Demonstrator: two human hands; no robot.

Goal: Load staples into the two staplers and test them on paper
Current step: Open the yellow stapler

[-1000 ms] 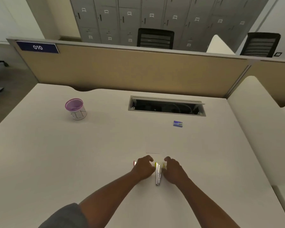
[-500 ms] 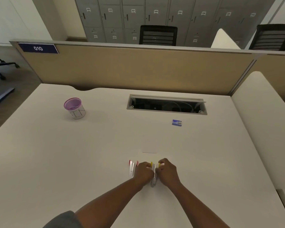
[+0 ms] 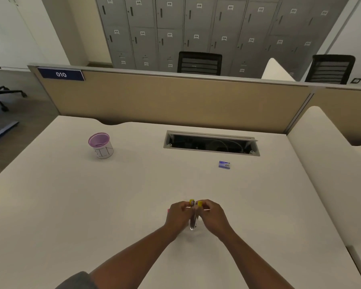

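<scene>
at the bottom of the frame two bare forearms reach up to the lower middle, where both hands meet over the yellow stapler (image 3: 193,215). the left hand (image 3: 178,215) and the right hand (image 3: 213,215) each have their grip pinching it from either side, fingertips pressed near its yellow front end, the silver body running down between the palms. half a second ago this stapler lay lower and flatter between the hands; now its yellow tips show above the knuckles, so it seems to be lifted or being pried open, which i judge is the start of loading it. the red stapler (image 3: 168,210), plain beside the left hand a moment ago, is now almost hidden behind that hand, only a sliver of red showing at its left edge. a thin edge of paper (image 3: 205,209) peeks out by the right fingers. further up the counter (image 3: 71,205), right of centre, the small blue staple box (image 3: 224,165) sits well apart from the hands, untouched, so staples are yet to be fetched. at upper left stands a purple-rimmed cup (image 3: 101,146); the cable tray (image 3: 211,143) lies beyond.
</scene>
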